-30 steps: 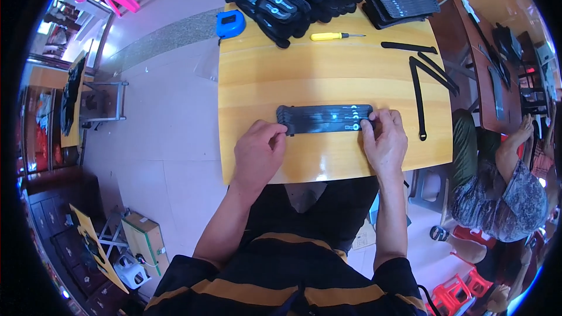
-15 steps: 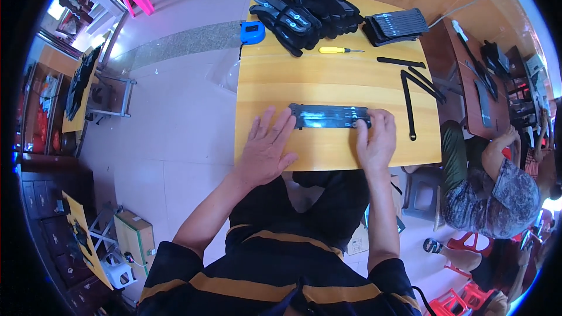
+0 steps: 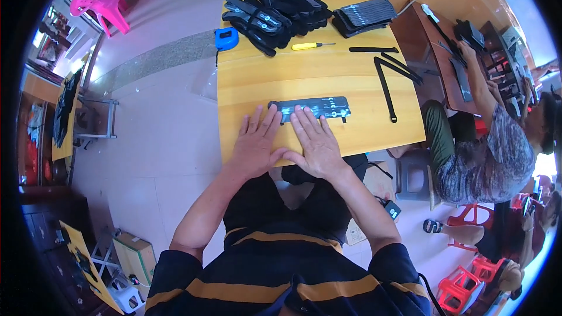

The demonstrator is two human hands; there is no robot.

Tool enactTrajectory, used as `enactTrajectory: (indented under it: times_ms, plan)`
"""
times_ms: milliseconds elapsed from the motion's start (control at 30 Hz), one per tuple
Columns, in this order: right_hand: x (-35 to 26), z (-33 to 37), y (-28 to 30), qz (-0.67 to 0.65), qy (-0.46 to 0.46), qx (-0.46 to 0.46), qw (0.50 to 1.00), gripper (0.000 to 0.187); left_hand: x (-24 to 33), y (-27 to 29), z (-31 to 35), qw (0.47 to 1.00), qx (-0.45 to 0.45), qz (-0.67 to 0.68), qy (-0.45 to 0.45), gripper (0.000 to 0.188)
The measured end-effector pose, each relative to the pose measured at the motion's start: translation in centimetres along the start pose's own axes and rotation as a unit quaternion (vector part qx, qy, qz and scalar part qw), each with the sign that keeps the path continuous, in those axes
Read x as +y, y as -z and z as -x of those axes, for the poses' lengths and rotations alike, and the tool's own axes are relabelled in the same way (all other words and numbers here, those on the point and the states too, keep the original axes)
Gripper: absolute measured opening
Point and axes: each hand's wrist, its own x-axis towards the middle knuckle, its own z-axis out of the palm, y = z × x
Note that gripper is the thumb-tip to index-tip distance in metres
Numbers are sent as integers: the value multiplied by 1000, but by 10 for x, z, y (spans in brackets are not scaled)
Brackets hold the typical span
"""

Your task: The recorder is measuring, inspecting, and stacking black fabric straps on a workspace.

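On the wooden table (image 3: 304, 79) in front of me lies a flat, glossy black pack of straps (image 3: 335, 107) with white print, set lengthwise from left to right. My left hand (image 3: 255, 143) rests with fingers stretched at its left end. My right hand (image 3: 318, 145) lies flat too, its fingertips on the middle of the pack. The thumbs of both hands meet near the table's front edge. A small dark tab shows below the pack's right part. Neither hand grips anything.
Black strap bundles (image 3: 257, 21) and a stack of printed black straps (image 3: 366, 14) sit at the far side. Nearer are a blue tape measure (image 3: 226, 38), a yellow screwdriver (image 3: 304, 46) and loose black straps (image 3: 384, 90). A person (image 3: 477, 155) sits at right by a brown table (image 3: 436, 52).
My right hand has let go of the pack's right end and moved left onto its middle, fingers flat. The view has shifted. The person at right now reaches toward the brown table.
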Motion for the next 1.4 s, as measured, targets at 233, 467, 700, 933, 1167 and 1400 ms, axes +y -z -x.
enactTrajectory:
  times_ms: [233, 467, 700, 933, 1167, 1400]
  plan:
    - [50, 35, 20, 70, -109, 19, 991, 98, 2, 5, -4, 1000, -14, 1, -4, 88]
    - [60, 42, 9, 63, -174, 61, 981, 101, -5, 3, 3, 1000, -12, -1, 3, 87]
    - [3, 28, 14, 28, -82, 129, 988, 103, -4, -3, 0, 1000, -12, -13, -10, 89]
    - [-26, -4, -19, -54, 7, 70, 996, 103, 5, 8, -2, 999, -37, -34, -16, 92]
    - [26, 26, -4, 35, -108, 67, 991, 101, -2, 2, -1, 999, -7, -26, -22, 89]
    - [97, 69, 29, 25, -215, 137, 967, 86, -3, 1, 0, 999, -5, -25, -21, 88]
